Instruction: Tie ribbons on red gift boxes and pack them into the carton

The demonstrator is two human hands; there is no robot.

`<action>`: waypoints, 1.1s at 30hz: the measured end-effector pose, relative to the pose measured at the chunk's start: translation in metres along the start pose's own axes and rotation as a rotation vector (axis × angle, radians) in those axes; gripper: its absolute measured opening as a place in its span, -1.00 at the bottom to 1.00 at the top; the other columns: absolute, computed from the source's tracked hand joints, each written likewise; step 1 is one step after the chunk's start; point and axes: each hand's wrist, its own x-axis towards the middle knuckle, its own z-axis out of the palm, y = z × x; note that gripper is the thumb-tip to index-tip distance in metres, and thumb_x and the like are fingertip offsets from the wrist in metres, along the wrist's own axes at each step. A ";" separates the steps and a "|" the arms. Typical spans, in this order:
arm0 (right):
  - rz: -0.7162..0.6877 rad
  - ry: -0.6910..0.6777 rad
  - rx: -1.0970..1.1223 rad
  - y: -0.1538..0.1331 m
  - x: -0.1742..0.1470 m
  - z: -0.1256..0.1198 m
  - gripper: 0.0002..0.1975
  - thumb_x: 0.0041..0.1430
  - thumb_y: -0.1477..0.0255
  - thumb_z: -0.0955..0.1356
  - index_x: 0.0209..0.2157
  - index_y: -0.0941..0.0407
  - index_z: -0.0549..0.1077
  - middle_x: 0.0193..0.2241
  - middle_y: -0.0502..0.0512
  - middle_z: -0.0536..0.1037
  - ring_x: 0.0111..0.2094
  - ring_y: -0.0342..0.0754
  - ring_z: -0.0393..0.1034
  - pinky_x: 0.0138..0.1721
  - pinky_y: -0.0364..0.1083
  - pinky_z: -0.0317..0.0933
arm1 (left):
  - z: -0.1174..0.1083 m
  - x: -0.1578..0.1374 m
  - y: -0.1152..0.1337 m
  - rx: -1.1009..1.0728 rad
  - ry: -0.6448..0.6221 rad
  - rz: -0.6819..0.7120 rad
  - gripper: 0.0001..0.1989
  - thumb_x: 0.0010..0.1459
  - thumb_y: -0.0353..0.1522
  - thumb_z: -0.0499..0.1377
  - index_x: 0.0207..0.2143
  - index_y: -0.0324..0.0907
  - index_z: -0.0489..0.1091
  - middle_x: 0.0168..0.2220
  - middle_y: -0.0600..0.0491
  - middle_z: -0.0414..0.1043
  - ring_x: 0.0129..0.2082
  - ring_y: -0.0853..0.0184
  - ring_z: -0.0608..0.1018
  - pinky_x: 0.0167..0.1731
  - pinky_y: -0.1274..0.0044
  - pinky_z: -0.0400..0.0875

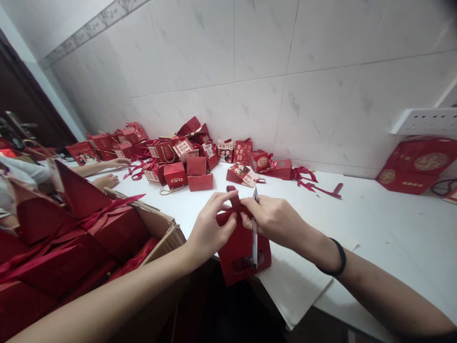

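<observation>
A red gift box (232, 252) with a small window near its lower edge hangs at the table's front edge, tilted. At its top stands a dark red ribbon loop (233, 197). My left hand (214, 221) is closed in a pinch on the ribbon at the box's top, thumb and forefinger curled round it. My right hand (269, 219) meets it there, fingertips closed at the ribbon's base. A clear pen (254, 243) is tucked in my right hand, upright in front of the box. What the right fingertips pinch is partly hidden.
A cardboard carton (167, 228) full of red boxes stands at left. Several small red boxes (200, 166) and loose ribbons (309, 181) lie along the wall. Another person's hands (107, 181) rest at left. A paper sheet (298, 290), a red bag (414, 166) and a power strip (424, 121) are at right.
</observation>
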 end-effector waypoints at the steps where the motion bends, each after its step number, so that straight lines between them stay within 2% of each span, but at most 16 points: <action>1: -0.021 0.014 -0.020 0.000 0.000 0.000 -0.79 0.22 0.49 0.16 -0.35 0.23 0.38 -0.62 0.07 0.34 -0.62 -0.09 0.21 -0.62 -0.13 -0.05 | 0.000 0.000 0.000 0.004 -0.001 0.000 -0.59 0.04 -0.56 0.06 -0.03 -0.15 0.24 -0.19 0.04 0.32 -0.31 0.49 0.45 -0.22 0.59 0.41; 7: -0.101 0.018 -0.084 0.003 0.001 -0.002 -0.69 0.27 0.55 0.09 -0.40 0.21 0.39 -0.64 0.05 0.32 -0.62 -0.12 0.20 -0.63 -0.13 -0.10 | -0.001 0.000 -0.001 0.002 -0.008 0.006 -0.58 0.05 -0.56 0.06 -0.02 -0.15 0.23 -0.19 0.05 0.32 -0.31 0.49 0.43 -0.21 0.60 0.40; 12: -0.090 -0.014 -0.047 0.004 -0.001 -0.003 -0.69 0.29 0.53 0.09 -0.38 0.21 0.40 -0.63 0.06 0.32 -0.60 -0.10 0.21 -0.63 -0.13 -0.11 | -0.002 0.000 0.000 0.000 -0.026 -0.010 -0.60 0.06 -0.55 0.05 -0.01 -0.14 0.23 -0.19 0.05 0.31 -0.30 0.48 0.44 -0.19 0.56 0.40; 15: -0.030 -0.040 0.066 0.006 0.000 -0.004 -0.77 0.27 0.49 0.14 -0.33 0.20 0.38 -0.59 0.06 0.35 -0.58 -0.09 0.24 -0.60 -0.14 -0.05 | -0.003 0.001 0.001 -0.013 -0.036 -0.016 -0.60 0.08 -0.54 0.04 -0.01 -0.14 0.23 -0.20 0.04 0.32 -0.30 0.47 0.45 -0.19 0.54 0.40; 19: 0.086 -0.077 0.388 0.009 0.002 -0.005 -0.93 0.18 0.54 0.23 -0.33 0.17 0.34 -0.50 0.04 0.42 -0.51 -0.11 0.30 -0.49 -0.17 0.11 | -0.002 0.001 0.000 -0.082 -0.035 -0.027 -0.61 0.08 -0.53 0.03 -0.01 -0.15 0.23 -0.16 0.01 0.33 -0.17 0.41 0.45 -0.16 0.53 0.42; 24: 0.153 -0.104 0.670 0.012 0.006 -0.005 -0.92 0.11 0.58 0.24 -0.34 0.16 0.33 -0.44 0.02 0.44 -0.50 -0.17 0.28 -0.45 -0.20 0.14 | -0.001 0.001 0.000 -0.205 -0.048 -0.095 -0.64 0.08 -0.52 0.05 -0.03 -0.18 0.27 -0.12 0.00 0.34 -0.12 0.39 0.45 -0.12 0.53 0.42; 29: 0.193 -0.117 0.751 0.010 0.006 -0.004 -0.92 0.10 0.56 0.23 -0.36 0.14 0.32 -0.48 -0.01 0.42 -0.52 -0.16 0.27 -0.46 -0.19 0.14 | -0.002 0.002 0.003 -0.276 -0.039 -0.165 -0.66 0.04 -0.53 0.05 -0.08 -0.22 0.29 -0.16 -0.01 0.38 -0.17 0.37 0.49 -0.19 0.52 0.47; 33: 0.214 -0.127 0.744 0.008 0.003 -0.002 -0.92 0.15 0.49 0.21 -0.38 0.12 0.31 -0.51 -0.01 0.41 -0.54 -0.13 0.27 -0.49 -0.17 0.16 | -0.002 0.001 0.007 -0.272 -0.044 -0.168 -0.65 0.02 -0.52 0.06 -0.09 -0.21 0.30 -0.17 -0.03 0.38 -0.20 0.34 0.50 -0.22 0.49 0.48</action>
